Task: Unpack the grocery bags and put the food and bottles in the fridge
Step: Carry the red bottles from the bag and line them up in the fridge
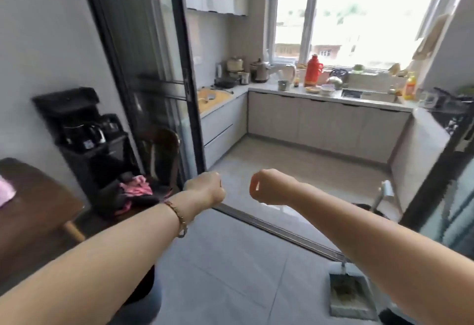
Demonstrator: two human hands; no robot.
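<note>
Pale greys are filling the kitchen, with spots of red, yellow and pink.
Cabinets [328, 124] and floor [230, 273] are showing light grey, the door frame [185, 68] and dispenser [82, 124] black. A flask [313, 70] is glowing red, a bottle [410, 86] yellow, a cloth [136, 187] pink; the table [33, 204] is looking dark brown, and a red bracelet [177, 212] is circling the left hand's [207, 188] wrist.

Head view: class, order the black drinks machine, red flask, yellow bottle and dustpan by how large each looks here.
1. black drinks machine, clearly largest.
2. dustpan, though it lies nearest the camera, so its true rank is unsure.
3. red flask.
4. yellow bottle, only slightly smaller than the flask.
</note>
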